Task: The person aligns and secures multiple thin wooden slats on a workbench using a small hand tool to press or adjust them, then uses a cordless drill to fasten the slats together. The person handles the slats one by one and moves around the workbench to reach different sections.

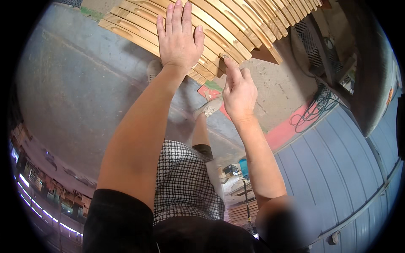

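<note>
Now, left hand (180, 50): spread flat on wooden slats (137, 38).
Right hand (240, 92): curled, index extended at slat edges; grip unclear.
Slats: already rowed together; remainder unclear.

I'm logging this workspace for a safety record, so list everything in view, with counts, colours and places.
wooden slats: many, overlapping, light brown, top
curved panel: 1, black, upper right
coiled cable: 1, dark green, right
floor strip: 1, pink, below the cable
ribbed panelling: 1 stretch, blue-grey, right
floor: 1, grey, left
container: 1, teal, beside right forearm
light strips: several, whitish, lower left
smaller clutter: uncounted, too blurred to name
checked garment: 1, black and white, lower middle
shoes: 2, beige, below the slats
sleeves: 2, black, bottom
forearms: 2, bare, centre
left grip: 1, bare hand, flat on slats
right grip: 1, bare hand, fingertips at slat ends
</note>
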### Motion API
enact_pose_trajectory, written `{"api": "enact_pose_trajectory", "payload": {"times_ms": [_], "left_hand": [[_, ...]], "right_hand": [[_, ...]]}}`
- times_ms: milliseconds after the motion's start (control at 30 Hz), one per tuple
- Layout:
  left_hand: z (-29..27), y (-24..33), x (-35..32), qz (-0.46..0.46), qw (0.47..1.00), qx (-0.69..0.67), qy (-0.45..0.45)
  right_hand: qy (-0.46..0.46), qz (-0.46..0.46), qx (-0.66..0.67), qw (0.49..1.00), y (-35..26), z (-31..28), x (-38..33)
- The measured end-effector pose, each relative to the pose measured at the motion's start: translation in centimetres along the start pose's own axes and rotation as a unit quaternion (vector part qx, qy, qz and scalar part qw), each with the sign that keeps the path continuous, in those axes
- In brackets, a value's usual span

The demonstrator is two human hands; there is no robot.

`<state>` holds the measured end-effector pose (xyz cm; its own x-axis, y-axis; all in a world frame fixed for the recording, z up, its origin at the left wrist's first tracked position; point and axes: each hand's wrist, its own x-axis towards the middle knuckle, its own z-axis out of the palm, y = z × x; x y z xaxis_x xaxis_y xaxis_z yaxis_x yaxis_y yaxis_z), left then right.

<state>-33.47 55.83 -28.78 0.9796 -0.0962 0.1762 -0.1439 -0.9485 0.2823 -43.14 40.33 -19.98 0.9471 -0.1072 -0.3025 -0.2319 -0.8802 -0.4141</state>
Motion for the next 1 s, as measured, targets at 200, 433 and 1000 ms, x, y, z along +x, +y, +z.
{"api": "enact_pose_trajectory", "payload": {"times_ms": [200,433,1000], "left_hand": [[-0.8,-0.2,-0.3,-0.005,0.999,-0.033,-0.012],[-1.9,0.0,-0.2,0.014,0.999,-0.033,-0.01],[-0.7,-2.1,-0.8,0.04,0.981,-0.183,0.051]], "right_hand": [[-0.026,0.0,0.033,0.999,-0.7,-0.3,-2.1],[-0.02,0.022,0.04,0.999,-2.7,1.6,-2.6],[0.0,0.124,0.106,0.987,-4.7,1.2,-4.6]]}}
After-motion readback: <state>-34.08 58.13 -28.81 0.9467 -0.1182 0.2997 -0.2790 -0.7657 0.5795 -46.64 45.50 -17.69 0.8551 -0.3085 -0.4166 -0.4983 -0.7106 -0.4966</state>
